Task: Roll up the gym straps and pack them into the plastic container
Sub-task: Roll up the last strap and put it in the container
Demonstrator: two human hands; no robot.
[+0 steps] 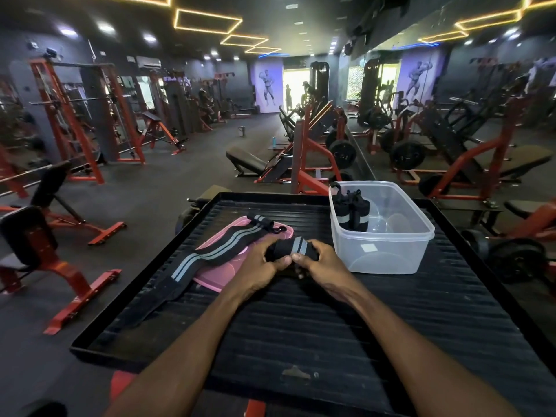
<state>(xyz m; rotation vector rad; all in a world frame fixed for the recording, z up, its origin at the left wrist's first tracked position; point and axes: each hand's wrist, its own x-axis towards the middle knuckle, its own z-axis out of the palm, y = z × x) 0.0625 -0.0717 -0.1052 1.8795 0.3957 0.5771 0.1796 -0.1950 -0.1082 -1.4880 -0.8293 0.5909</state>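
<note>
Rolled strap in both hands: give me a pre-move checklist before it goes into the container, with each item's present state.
1. Black strap roll with grey stripes held by both hands, left hand and right hand: ok.
2. Roll fully wound, tail secured: cannot tell, fingers cover it.
3. Clear plastic container open, pink lid off beside it: ok.
4. Free room beside the rolled straps already inside: ok.
5. Unrolled black strap with grey stripes on the lid still to roll: not ok.

Dim hall lit by amber ceiling strips (207, 22) and a glaring bright doorway (296, 82); wide-angle bending at edges, foreground sharp, distance soft.
</note>
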